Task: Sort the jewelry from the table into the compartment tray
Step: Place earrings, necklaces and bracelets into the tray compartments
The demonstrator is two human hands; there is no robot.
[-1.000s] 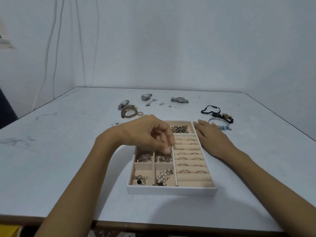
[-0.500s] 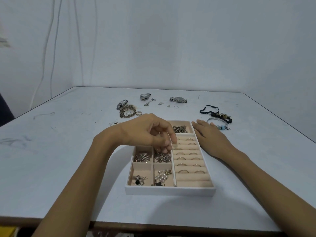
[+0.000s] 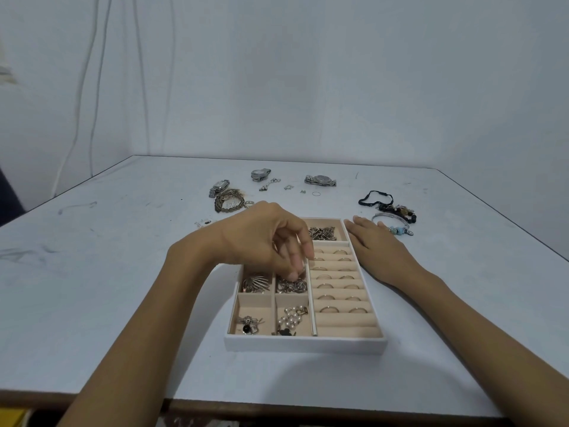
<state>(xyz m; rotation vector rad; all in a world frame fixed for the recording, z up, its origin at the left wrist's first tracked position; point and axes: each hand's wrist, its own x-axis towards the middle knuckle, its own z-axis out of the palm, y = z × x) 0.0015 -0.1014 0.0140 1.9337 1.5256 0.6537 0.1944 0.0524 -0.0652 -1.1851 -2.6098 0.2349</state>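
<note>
**Left hand** [image 3: 264, 238]: one, held over the compartment tray [image 3: 304, 347]. The fingers [image 3: 297, 266] curl downward with the tips bunched just above the heap of silver hoops [image 3: 291, 285]. I cannot tell whether they pinch a small piece (the tips hide it). Judged step: a drop into that cell, which lies straight below the fingers.

**Right hand** [image 3: 378, 248]: one, flat and relaxed on the tabletop [image 3: 123, 272], grasping nothing. It lies to the right of the fingers, against or just beside the tray's right wall.

**Tray**: one, with its long axis running away from the person.
- Left of the fingers: a spiked metal piece [image 3: 257, 283].
- Nearer the person than the fingers: a pearl cluster [image 3: 291, 318] and a dark-stoned brooch [image 3: 248, 323].
- Right of the fingers: ring rolls [image 3: 335, 320] holding rings in pairs, about seven rows (the farthest are faint).
- Beyond and to the right: a chain heap [image 3: 323, 234].

**Unsorted jewelry**, all on the tabletop and apart from the tray:
- Beyond the fingers: three watches [image 3: 320, 180], one coiled bracelet [image 3: 229, 203], a few small findings [image 3: 269, 184] and one thin ring [image 3: 316, 194].
- Beyond and to the left: tiny scraps [image 3: 203, 223], too small to name.
- Far to the right, past the right hand: three bracelets, namely a black cord [image 3: 375, 198], a dark beaded strand [image 3: 398, 209] and a silver bangle [image 3: 392, 224] with blue beads.

**Reach, as a judgement**: the left hand is nearer the watches and the coiled bracelet. The right hand is nearer the three bracelets, and the bangle lies just beside its fingertips.
</note>
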